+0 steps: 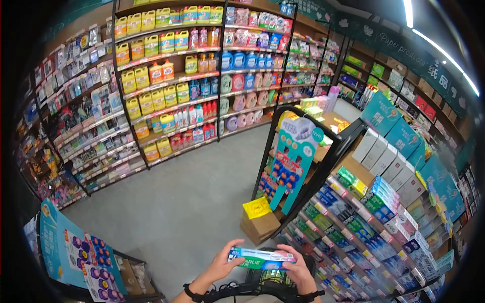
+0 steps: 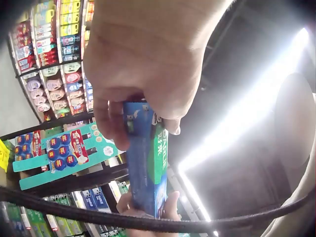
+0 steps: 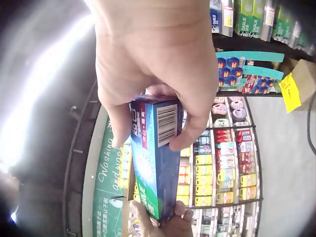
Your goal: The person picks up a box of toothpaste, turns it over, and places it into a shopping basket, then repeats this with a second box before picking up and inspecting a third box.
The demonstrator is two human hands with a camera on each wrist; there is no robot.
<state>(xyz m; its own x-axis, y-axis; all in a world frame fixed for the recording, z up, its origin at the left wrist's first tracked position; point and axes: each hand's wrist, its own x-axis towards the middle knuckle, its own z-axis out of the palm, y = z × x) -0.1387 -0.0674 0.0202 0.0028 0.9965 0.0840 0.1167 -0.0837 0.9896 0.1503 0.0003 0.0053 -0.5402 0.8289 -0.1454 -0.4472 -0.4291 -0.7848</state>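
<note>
1) The held carton [image 3: 157,163] reads "DARLIE" on its green panel, with the Chinese "好来" beside it in the left wrist view
2) Digits near its barcode [image 3: 167,125] are too small to tell
3) The dark green overhead sign [image 1: 415,56] reads "Paper products" and "纸品"
4) The green wall board [image 3: 104,190] shows "Washing" and "and wash", partly cut off
5) Shelved green boxes [image 3: 251,17] also bear "DARLIE"

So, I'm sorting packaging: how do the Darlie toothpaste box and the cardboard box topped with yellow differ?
The Darlie toothpaste box is long and slim; the cardboard box is squatter. The toothpaste box is printed in blue and green; the cardboard box is brown. The left hand and right hand hold the toothpaste box; neither touches the cardboard box.
</note>
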